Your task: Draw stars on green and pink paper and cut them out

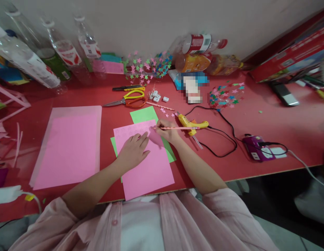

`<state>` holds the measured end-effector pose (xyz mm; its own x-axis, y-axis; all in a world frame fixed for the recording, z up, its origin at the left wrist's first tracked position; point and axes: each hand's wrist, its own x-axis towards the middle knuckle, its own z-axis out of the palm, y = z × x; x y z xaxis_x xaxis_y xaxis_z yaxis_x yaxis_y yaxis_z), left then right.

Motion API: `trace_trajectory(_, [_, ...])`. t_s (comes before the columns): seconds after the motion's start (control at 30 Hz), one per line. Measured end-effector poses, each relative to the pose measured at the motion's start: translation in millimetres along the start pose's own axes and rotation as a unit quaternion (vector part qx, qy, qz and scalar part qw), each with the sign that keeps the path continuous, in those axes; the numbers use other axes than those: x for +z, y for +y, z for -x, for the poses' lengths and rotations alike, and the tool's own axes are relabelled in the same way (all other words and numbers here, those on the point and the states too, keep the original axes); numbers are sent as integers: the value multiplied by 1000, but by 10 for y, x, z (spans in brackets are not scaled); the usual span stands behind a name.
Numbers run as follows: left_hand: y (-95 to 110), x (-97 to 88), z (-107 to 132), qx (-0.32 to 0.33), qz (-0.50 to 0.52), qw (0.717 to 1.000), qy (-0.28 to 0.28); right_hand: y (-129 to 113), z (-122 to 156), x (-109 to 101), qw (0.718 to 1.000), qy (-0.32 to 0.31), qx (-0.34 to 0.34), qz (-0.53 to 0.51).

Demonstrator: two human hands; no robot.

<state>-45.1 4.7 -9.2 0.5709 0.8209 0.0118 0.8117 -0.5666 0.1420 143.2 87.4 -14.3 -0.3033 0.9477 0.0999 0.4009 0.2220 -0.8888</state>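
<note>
My left hand [133, 150] lies flat, fingers stretched out, on a pink paper sheet [146, 167] near its upper edge. My right hand [167, 130] is closed round a pink pencil [180, 128], with the tip touching the top of the same sheet. A green sheet [143, 114] lies partly under the pink one. Faint pencil marks show on the pink sheet near my left fingers.
A yellow glue gun [193, 123] with a black cord lies right of my right hand. Scissors [130, 99], a second pencil [159, 105], small white clips [155, 96], paper stars [226, 94], bottles [65, 52] and a pink paper stack [68, 146] sit on the red table [256, 118].
</note>
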Motion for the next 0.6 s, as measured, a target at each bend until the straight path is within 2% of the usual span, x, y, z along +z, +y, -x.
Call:
trace_trajectory(0.13, [2, -10, -5, -1, -1, 1000, -5, -18, -4, 10, 1000, -7, 16, -3])
trace_trajectory(0.6, [3, -14, -4, -1, 4, 1000, 1, 44, 1, 31, 1000, -2, -10, 17])
